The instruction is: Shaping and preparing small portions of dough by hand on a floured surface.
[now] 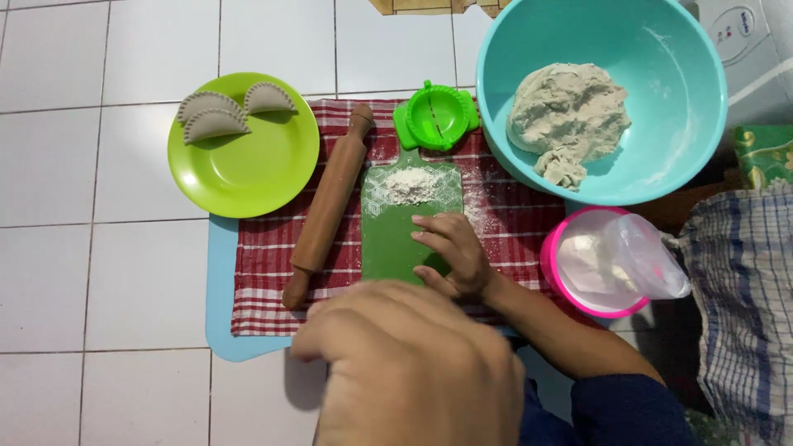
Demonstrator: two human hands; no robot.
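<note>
A green cutting board (409, 223) is laid at frame centre, long axis vertical, handle toward the top, flour (410, 183) heaped near that end. The right hand (453, 254) is rested on it, fingers loosely curled, nothing gripped. The left hand (413, 367), lower centre, is seen knuckles-up; its grip cannot be told.

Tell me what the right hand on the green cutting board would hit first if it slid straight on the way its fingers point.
Probably the wooden rolling pin: the right hand points left across the green cutting board.

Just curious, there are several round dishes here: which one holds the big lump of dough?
The large turquoise bowl at top right holds the dough. The green plate carries shaped pastries; the pink bowl holds a plastic bag.
</note>
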